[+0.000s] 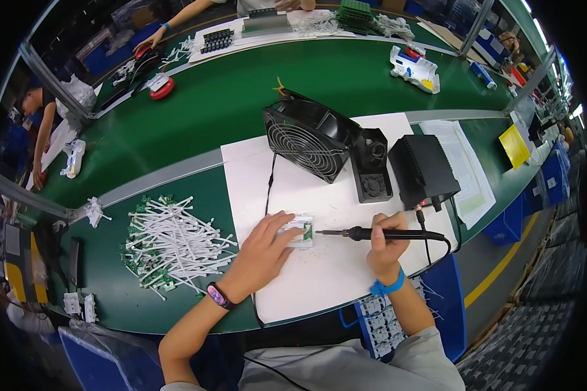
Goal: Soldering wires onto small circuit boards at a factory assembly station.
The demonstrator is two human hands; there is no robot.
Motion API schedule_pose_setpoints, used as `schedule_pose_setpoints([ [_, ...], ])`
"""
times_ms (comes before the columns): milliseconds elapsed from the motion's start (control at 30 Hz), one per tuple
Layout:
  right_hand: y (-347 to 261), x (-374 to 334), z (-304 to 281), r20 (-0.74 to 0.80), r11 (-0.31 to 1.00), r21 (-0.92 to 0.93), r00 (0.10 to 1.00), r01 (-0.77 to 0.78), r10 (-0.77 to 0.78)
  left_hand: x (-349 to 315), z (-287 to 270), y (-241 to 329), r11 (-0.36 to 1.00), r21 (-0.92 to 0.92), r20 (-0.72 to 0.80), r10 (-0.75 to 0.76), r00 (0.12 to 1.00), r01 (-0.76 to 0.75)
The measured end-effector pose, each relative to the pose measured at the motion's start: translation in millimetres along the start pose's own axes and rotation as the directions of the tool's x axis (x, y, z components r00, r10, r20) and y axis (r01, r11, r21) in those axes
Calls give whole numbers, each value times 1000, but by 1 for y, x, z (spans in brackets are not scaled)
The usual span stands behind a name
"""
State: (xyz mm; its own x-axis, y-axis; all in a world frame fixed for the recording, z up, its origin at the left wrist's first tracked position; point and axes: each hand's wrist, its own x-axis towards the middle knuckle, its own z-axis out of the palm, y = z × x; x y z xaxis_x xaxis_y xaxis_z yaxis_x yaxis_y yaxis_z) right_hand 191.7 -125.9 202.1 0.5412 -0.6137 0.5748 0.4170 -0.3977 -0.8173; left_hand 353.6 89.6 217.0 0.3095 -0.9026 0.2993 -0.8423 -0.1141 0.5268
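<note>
My left hand rests on the white paper sheet, its fingers holding a small white plastic part from the left. A green circuit board shows at that part's right side; the fingers cover the rest. In my right hand is a soldering iron, gripped by its black handle. Its metal tip points left, just short of the board; I cannot tell whether they touch. Left of my left hand lies a heap of white cables with small green boards at their ends.
Beyond my hands stand a black fan, an iron stand and a black soldering station. The iron's cord loops at right. By my right forearm, a tray of white parts sits beside a blue bin. A co-worker's hand is across the table.
</note>
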Motion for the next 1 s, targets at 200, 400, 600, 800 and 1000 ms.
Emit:
schedule_pose_setpoints([
  [200,1,0,1,92,1000,7,996,-17,17,2,-6,0,993,-104,51,-44,998,49],
  [400,-1,1,4,123,1000,10,992,-29,28,3,-5,0,994,-106,42,-32,999,36],
  [600,-3,4,4,155,1000,-26,988,-17,21,3,-6,1,993,-109,44,-42,998,46],
  [800,-2,2,2,149,997,-65,988,38,-28,4,-6,0,995,-92,45,-33,998,37],
  [1000,0,0,1,36,999,-40,999,25,-23,4,-6,0,996,-89,38,-25,999,29],
])
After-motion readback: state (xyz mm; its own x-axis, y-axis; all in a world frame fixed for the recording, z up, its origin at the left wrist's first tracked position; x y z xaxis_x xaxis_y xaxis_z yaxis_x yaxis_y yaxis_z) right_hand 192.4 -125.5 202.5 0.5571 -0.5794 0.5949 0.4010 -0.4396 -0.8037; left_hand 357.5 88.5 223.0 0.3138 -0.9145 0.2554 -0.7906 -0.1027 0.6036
